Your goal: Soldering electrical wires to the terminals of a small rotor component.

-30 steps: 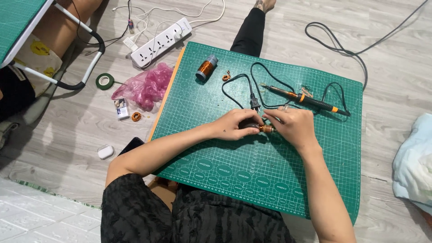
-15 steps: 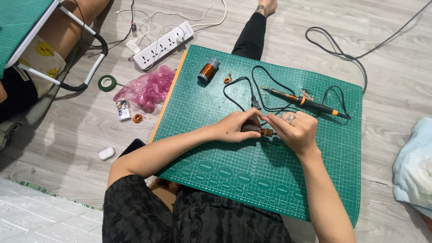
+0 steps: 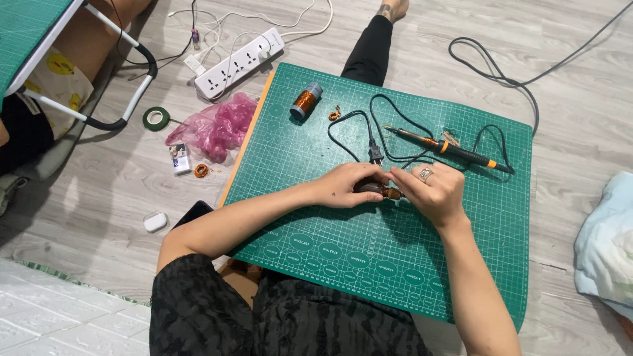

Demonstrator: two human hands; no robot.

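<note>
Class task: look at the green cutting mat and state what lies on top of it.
On the green cutting mat: copper wire spool, soldering iron with black cord, and both hands, left hand and right hand, around a small dark part, mostly covered.

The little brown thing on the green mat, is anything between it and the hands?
No. Both the left hand and the right hand already pinch the small brown part from either side, above the green cutting mat.

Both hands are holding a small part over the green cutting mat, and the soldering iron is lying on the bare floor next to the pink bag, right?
Not quite. The soldering iron lies on the green cutting mat, just beyond the hands, not on the floor by the pink bag. The head view shows it. The rest holds: the left hand and right hand both hold a small part over the mat.
</note>
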